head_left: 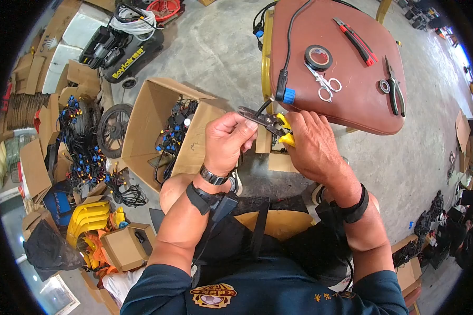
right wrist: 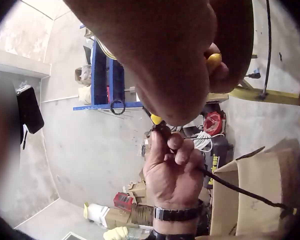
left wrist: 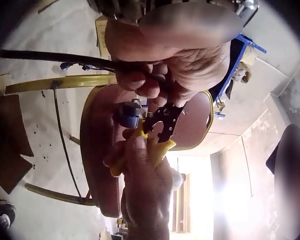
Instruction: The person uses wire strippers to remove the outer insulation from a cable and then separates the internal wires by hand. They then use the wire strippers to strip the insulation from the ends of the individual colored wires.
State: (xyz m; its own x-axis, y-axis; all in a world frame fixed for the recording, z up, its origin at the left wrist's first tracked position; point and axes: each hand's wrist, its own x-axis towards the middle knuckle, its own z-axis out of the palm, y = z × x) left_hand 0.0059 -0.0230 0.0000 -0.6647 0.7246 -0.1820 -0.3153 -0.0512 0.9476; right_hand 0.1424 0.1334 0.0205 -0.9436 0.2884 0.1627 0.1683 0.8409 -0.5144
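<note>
My right hand (head_left: 316, 144) grips the yellow handles of a wire stripper (head_left: 272, 125), whose dark, holed head points toward my left hand (head_left: 223, 139). In the left wrist view, my left fingers curl round a black cable (left wrist: 55, 56), with the fingertips right at the stripper head. Part of the cable is hidden inside that hand. Just beyond the tool, a thick black lead with a blue connector (head_left: 288, 95) hangs over the edge of a brown padded chair seat (head_left: 347, 100).
On the seat lie black tape (head_left: 319, 57), white-handled scissors (head_left: 325, 85), a red utility knife (head_left: 355, 42) and pliers (head_left: 396, 92). An open cardboard box (head_left: 142, 123) with cables stands left of my hands. Behind it are a compressor (head_left: 129, 60) and a wheel (head_left: 114, 131).
</note>
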